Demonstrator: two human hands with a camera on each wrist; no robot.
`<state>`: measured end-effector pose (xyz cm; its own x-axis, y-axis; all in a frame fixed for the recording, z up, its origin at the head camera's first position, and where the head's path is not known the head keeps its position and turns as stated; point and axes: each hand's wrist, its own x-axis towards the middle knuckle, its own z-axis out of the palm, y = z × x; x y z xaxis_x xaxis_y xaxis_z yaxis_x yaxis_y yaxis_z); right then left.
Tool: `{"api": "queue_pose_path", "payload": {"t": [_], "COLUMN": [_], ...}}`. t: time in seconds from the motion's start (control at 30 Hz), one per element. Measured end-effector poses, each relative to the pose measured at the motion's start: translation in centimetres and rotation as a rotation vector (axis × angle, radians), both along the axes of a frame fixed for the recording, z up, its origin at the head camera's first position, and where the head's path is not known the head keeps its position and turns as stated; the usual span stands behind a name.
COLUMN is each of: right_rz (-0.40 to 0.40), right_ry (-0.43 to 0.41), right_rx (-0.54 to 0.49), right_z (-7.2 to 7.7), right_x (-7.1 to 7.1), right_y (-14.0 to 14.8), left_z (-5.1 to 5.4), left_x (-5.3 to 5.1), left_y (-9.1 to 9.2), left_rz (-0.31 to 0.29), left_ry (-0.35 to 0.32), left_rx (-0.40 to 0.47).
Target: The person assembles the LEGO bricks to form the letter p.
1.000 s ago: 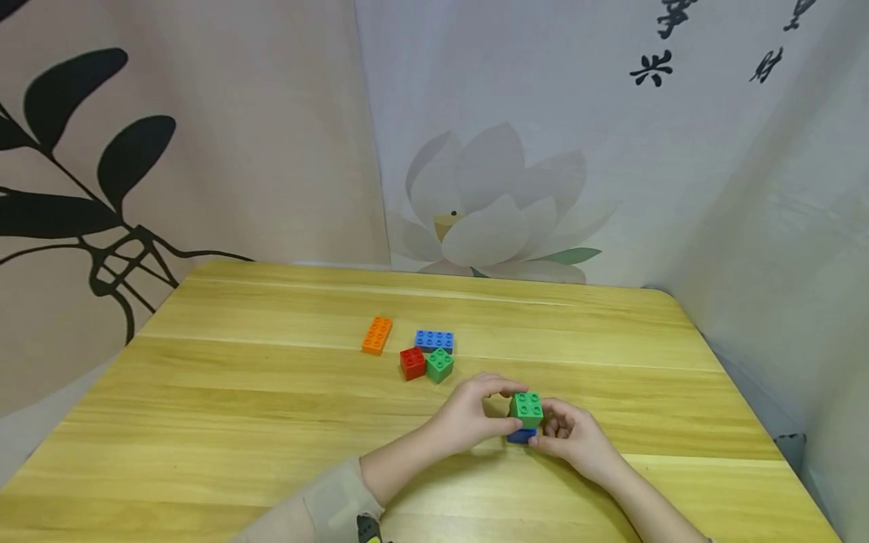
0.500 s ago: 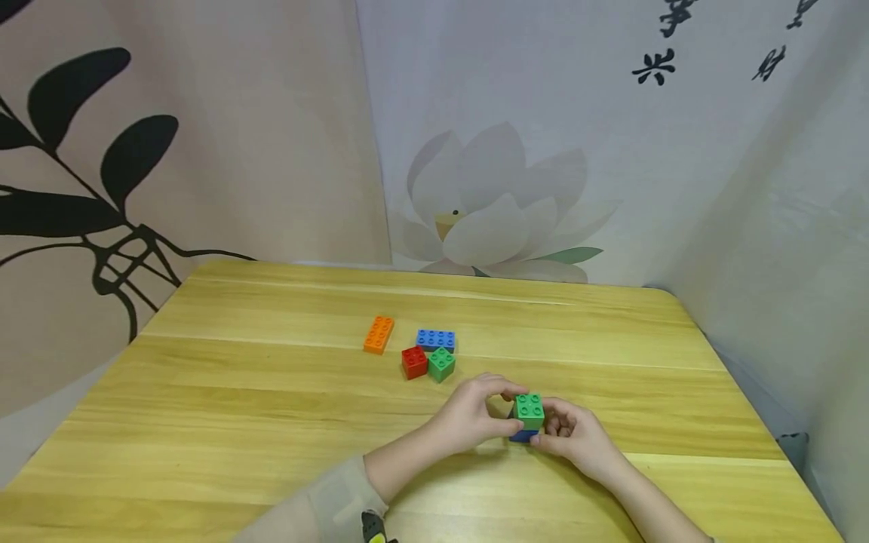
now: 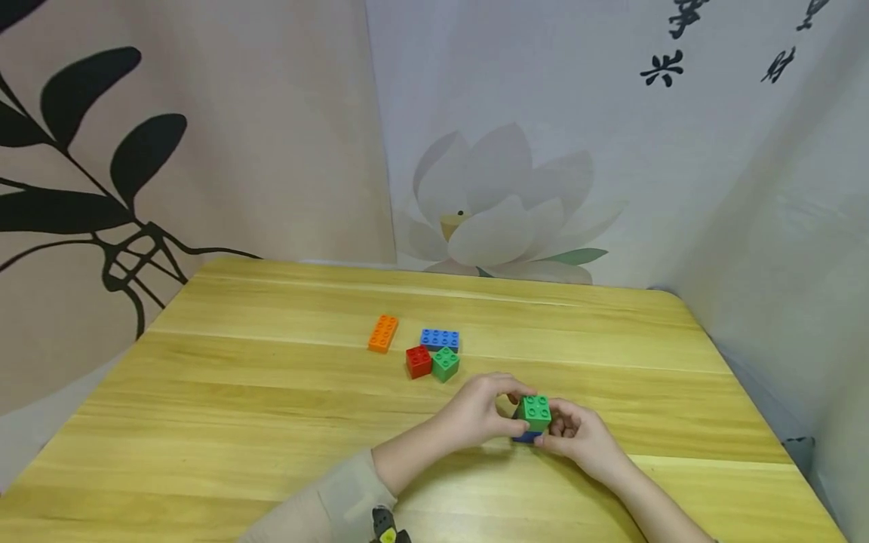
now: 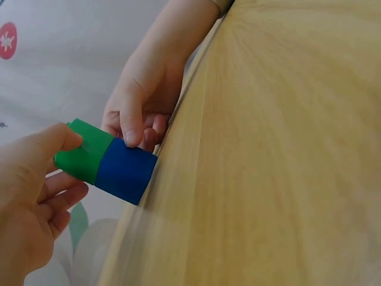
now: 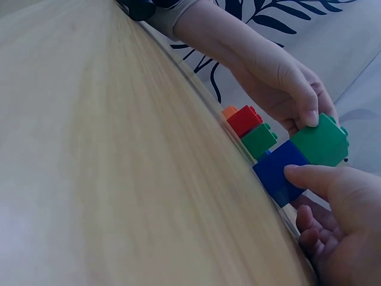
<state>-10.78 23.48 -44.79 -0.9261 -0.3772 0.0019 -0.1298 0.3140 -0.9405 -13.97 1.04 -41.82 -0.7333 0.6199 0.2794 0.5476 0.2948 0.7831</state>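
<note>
A green brick (image 3: 535,411) sits on top of a dark blue brick (image 3: 526,437), and the pair stands upright on the table. My left hand (image 3: 478,415) pinches the green brick between thumb and fingers from the left. From the right, my right hand (image 3: 585,441) holds the blue brick, its thumb on the near side. In the left wrist view the green brick (image 4: 86,149) and blue brick (image 4: 126,171) meet flush. The right wrist view shows my right thumb on the blue brick (image 5: 278,176) and my left thumb at the green one (image 5: 321,142).
Farther back on the wooden table (image 3: 237,392) lie an orange brick (image 3: 383,333), a long blue brick (image 3: 440,338), a red brick (image 3: 419,362) and another green brick (image 3: 445,363), the last three close together. A printed curtain (image 3: 292,136) hangs behind the table.
The whole head view has shifted slightly, so everything appears a little farther right. Both hands keep the same grips on the stacked bricks.
</note>
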Motion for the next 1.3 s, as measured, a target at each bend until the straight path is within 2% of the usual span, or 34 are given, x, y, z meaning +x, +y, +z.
{"api": "queue_pose_path", "payload": {"t": [0.43, 0.73, 1.03, 1.17, 1.3], "right_rz": [0.005, 0.033, 0.038, 0.03, 0.032], "right_ry": [0.018, 0.062, 0.085, 0.095, 0.102], "right_rx": [0.016, -0.005, -0.009, -0.007, -0.01], "right_z": [0.0, 0.0, 0.1, 0.1, 0.0], "right_x": [0.0, 0.0, 0.1, 0.1, 0.1], "right_y": [0.0, 0.1, 0.1, 0.0, 0.1], "left_z": [0.5, 0.1, -0.1, 0.0, 0.3], "left_x": [0.1, 0.2, 0.3, 0.3, 0.2], "left_y": [0.0, -0.2, -0.5, -0.7, -1.0], "left_rz": [0.003, 0.017, 0.03, 0.038, 0.055], "left_ry": [-0.046, 0.017, 0.14, 0.135, 0.085], "left_rx": [-0.026, -0.048, -0.067, -0.033, 0.022]}}
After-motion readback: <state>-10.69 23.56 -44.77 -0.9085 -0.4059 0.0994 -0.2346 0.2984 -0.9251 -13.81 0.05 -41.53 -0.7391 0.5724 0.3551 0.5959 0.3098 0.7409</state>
